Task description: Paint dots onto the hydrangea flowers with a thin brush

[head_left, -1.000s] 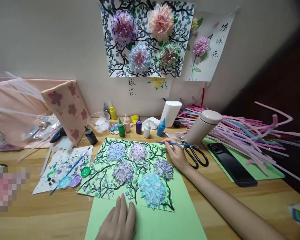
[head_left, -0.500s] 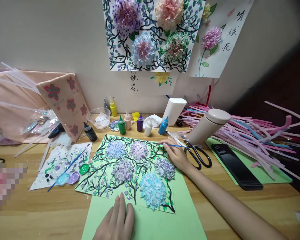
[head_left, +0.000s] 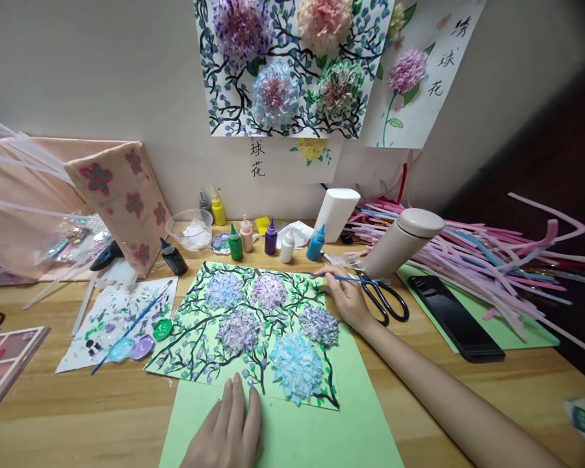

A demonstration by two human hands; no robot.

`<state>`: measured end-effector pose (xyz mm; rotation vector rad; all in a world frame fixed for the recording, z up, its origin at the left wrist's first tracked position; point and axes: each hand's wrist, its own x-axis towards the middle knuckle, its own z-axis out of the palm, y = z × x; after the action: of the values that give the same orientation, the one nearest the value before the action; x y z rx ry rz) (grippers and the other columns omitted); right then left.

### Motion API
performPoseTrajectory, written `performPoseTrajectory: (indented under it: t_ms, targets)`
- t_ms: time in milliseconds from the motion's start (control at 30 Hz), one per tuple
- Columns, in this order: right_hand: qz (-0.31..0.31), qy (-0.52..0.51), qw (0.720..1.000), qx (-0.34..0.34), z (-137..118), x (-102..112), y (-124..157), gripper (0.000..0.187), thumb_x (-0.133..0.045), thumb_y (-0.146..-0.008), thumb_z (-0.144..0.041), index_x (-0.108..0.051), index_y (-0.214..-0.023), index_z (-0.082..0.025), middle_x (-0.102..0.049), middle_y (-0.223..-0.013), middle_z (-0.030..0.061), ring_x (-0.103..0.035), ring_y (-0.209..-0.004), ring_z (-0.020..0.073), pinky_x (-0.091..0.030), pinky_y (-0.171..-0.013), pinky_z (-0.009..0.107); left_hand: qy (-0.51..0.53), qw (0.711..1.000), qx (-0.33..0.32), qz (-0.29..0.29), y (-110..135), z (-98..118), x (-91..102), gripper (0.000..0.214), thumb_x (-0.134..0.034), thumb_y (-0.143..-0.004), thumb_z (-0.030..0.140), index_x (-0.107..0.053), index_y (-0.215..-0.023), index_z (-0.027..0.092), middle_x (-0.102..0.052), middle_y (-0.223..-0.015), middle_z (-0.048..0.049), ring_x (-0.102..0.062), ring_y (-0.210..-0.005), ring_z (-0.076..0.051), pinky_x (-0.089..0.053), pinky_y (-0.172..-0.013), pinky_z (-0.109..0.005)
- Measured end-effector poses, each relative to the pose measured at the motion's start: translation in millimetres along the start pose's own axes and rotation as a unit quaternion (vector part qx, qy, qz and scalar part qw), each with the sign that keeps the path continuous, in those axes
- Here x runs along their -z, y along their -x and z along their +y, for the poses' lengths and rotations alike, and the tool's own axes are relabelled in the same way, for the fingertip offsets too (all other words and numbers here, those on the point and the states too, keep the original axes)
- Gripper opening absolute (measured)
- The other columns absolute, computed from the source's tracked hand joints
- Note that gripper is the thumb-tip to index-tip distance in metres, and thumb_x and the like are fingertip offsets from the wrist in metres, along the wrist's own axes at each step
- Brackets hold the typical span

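Note:
A sheet of artwork (head_left: 185, 354) with black branches, painted leaves and several raised paper blossoms lies on a larger green sheet (head_left: 341, 435). My right hand (head_left: 345, 300) grips a slim blue paintbrush (head_left: 353, 279) at the sheet's upper right corner, with the brush tip near the painted green leaves. Flat on the green sheet, fingers stretched out, my left hand (head_left: 231, 422) rests at the artwork's lower edge. The light blue blossom (head_left: 297, 367) stands between the two hands. Black-handled scissors (head_left: 385, 302) lie just right of my right hand.
Left of the artwork is a paint-smeared paper (head_left: 102, 318) with another blue brush (head_left: 134, 325) and small paint dishes (head_left: 143, 347). Several paint bottles (head_left: 270, 237) line the wall side. A tumbler (head_left: 402, 244), a black phone (head_left: 455, 318) and pipe cleaners (head_left: 492, 260) occupy the right.
My right hand and the brush have shifted slightly right relative to the artwork. My left hand stays in place. The whole view has moved a little.

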<state>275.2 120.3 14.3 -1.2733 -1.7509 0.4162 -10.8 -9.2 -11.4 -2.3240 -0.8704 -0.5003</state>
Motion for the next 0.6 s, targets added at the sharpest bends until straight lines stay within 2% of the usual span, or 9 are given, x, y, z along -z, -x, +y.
performPoseTrajectory:
  t_ms: [167,367,500,600]
  targets:
    - [-0.08,-0.01,0.997,0.016,-2,0,-3,0.034,-0.03,-0.094,-0.031,-0.063,-0.101,-0.025,-0.065,-0.095,0.0037,-0.055,-0.099,0.0211,-0.036,-0.093,0.038,-0.003,1.0,0.019,0.02,-4,1,0.2,0.023,-0.038,-0.084,0.015,-0.055,-0.098,0.008,-0.069,-0.088,-0.0166,-0.067,-0.08,-0.024,-0.047,-0.068,-0.031]
    - [-0.054,-0.061,0.997,-0.018,7,-5,-10,0.033,-0.033,-0.093,-0.035,-0.063,-0.1,-0.022,-0.063,-0.099,0.005,-0.055,-0.098,0.0205,-0.038,-0.089,0.035,-0.004,1.0,0.007,0.016,-8,-1,2.3,0.022,-0.039,-0.085,0.014,-0.056,-0.097,0.008,-0.069,-0.088,-0.0167,-0.067,-0.079,-0.024,-0.046,-0.068,-0.031]
    - [-0.059,-0.117,0.99,-0.046,11,-13,-16,0.032,-0.034,-0.092,-0.034,-0.062,-0.098,-0.021,-0.064,-0.098,0.0041,-0.056,-0.096,0.0189,-0.04,-0.086,0.032,-0.009,1.0,0.008,0.018,-9,-3,2.6,0.024,-0.035,-0.086,0.014,-0.057,-0.094,0.009,-0.07,-0.086,-0.015,-0.067,-0.078,-0.022,-0.047,-0.068,-0.029]
    - [-0.081,-0.118,0.989,-0.049,12,-16,-19,0.031,-0.035,-0.092,-0.033,-0.062,-0.097,-0.02,-0.064,-0.099,0.0039,-0.056,-0.098,0.0191,-0.039,-0.088,0.032,-0.006,1.0,-0.001,0.007,-7,-4,2.0,0.025,-0.034,-0.085,0.014,-0.057,-0.095,0.01,-0.07,-0.088,-0.0133,-0.067,-0.079,-0.02,-0.047,-0.07,-0.029]
